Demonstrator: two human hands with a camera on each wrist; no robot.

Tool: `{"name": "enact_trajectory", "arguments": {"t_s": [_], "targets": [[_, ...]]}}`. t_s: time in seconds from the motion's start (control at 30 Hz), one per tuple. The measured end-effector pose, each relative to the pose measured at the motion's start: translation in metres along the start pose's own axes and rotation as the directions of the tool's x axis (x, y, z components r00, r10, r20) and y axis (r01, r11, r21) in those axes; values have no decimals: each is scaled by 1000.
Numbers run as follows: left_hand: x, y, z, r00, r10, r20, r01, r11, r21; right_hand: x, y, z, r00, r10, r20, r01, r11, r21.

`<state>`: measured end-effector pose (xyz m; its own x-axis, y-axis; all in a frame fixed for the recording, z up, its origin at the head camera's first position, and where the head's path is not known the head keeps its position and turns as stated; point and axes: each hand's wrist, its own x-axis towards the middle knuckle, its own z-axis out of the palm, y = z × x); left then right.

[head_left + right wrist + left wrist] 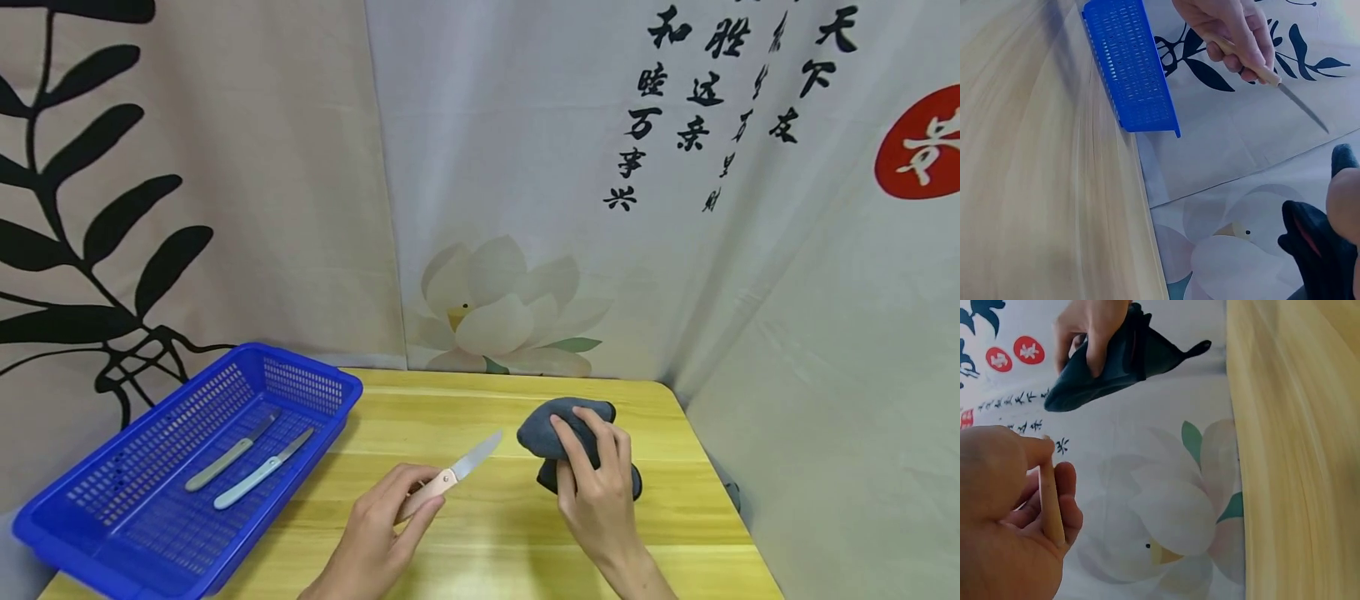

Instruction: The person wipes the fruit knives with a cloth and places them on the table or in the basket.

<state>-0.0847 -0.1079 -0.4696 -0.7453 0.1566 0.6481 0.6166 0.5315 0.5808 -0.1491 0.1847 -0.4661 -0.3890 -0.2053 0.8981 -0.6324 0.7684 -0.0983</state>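
Note:
A small knife with a pale pinkish handle (426, 495) is held in my left hand (378, 525), thumb and fingers pinching the handle. Its bare blade (477, 455) points up and to the right. My right hand (600, 492) grips a folded dark grey-blue cloth (558, 427), fingers bent over its top, just right of the blade tip. A gap separates cloth and blade. In the left wrist view the cloth (1100, 372) hangs bunched from the right hand, a loop at one end. The right wrist view shows the knife blade (1304, 107) side-on, apart from the cloth.
A blue plastic basket (281, 492) with meshed walls stands on the left of the wooden table (480, 558). Two more knives lie inside it, one with a greenish-grey handle (219, 465), one with a light blue handle (246, 485). A printed curtain (510, 167) hangs behind the table.

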Motion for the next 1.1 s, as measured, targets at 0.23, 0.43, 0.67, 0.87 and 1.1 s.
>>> {"name": "enact_trajectory", "arguments": {"t_s": [0.23,0.43,0.67,0.87,1.1], "targets": [[-1,3,3,989,-142,43,149,949,-279,-2,-5,-1,998,12,-66,-9,999,46],[0,6,1,927,-280,249,374,723,-581,3,-15,0,986,-50,-158,60,996,63],[3,8,1,831,-370,415,554,489,-674,12,-28,2,960,-175,-216,197,977,85],[2,6,6,784,-360,505,609,293,-737,13,-40,5,943,-285,-171,302,950,79],[0,7,11,742,-384,550,654,230,-721,12,-51,10,919,-372,-134,381,924,46]]}}
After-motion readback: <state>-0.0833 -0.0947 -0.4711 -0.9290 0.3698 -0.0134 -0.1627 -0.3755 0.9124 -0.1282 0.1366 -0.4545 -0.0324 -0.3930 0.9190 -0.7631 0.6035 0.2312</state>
